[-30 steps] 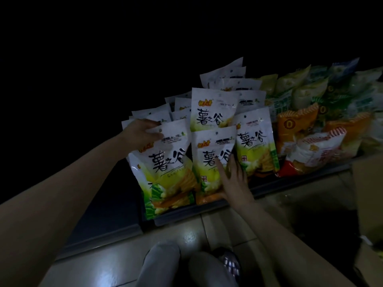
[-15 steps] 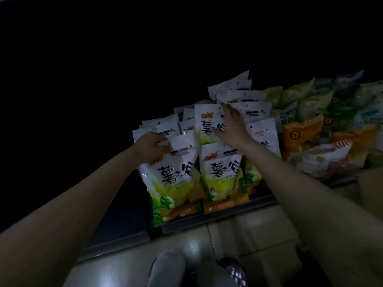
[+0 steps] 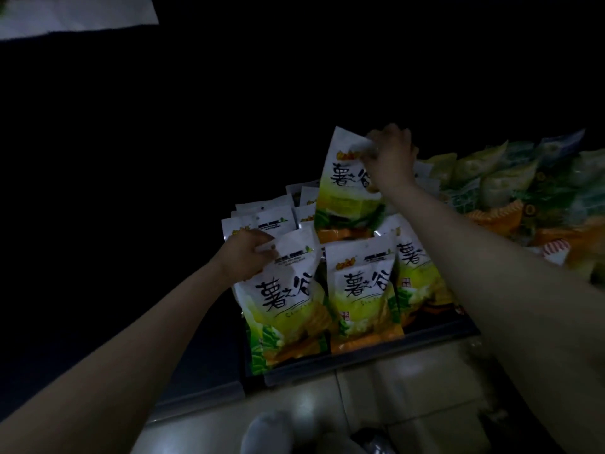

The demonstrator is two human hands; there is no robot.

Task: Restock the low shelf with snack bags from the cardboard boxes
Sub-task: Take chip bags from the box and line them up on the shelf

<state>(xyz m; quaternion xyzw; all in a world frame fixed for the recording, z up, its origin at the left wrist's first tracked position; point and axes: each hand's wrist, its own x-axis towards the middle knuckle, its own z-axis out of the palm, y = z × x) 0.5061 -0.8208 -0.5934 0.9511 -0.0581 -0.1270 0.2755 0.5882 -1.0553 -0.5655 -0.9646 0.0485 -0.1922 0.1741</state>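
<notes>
Several white, green and orange snack bags stand in rows on the low dark shelf (image 3: 360,368). My left hand (image 3: 244,257) grips the top edge of the front-left bag (image 3: 288,299), which leans forward. My right hand (image 3: 391,155) pinches the top of another bag (image 3: 343,191) and holds it lifted above the rows behind. A third bag (image 3: 363,290) stands upright at the front, between my arms.
Green and orange snack bags (image 3: 491,178) of other kinds fill the shelf to the right. Pale floor tiles (image 3: 376,398) lie in front of the shelf, with my knees at the bottom edge. The left and back are dark.
My right hand moved from the front bag up to the back rows, took hold of one bag by its top and lifted it. My left hand kept its hold on the front-left bag.
</notes>
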